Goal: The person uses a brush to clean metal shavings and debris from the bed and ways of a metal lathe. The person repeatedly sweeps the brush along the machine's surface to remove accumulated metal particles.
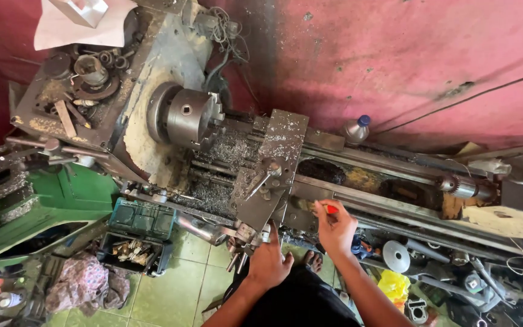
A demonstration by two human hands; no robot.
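I look down on an old metal lathe [171, 66] covered in metal chips. My left hand [269, 261] rests on the front of the carriage [270, 175], its forefinger stretched up against the handwheel area. My right hand [336, 227] is raised over the lathe bed [388, 181], pinching a small red-tipped object [330, 209] between thumb and fingers. The three-jaw chuck [190, 117] at the left holds nothing that I can see. The tailstock drill chuck [458, 186] sits far right on the bed.
A pink wall [407, 54] stands behind the lathe. A plastic bottle with a blue cap [357, 129] stands on the rear rail. A green toolbox [141, 219] and an open tray of bits [129, 249] sit on the tiled floor, with rags, a yellow bag [393, 284] and metal parts.
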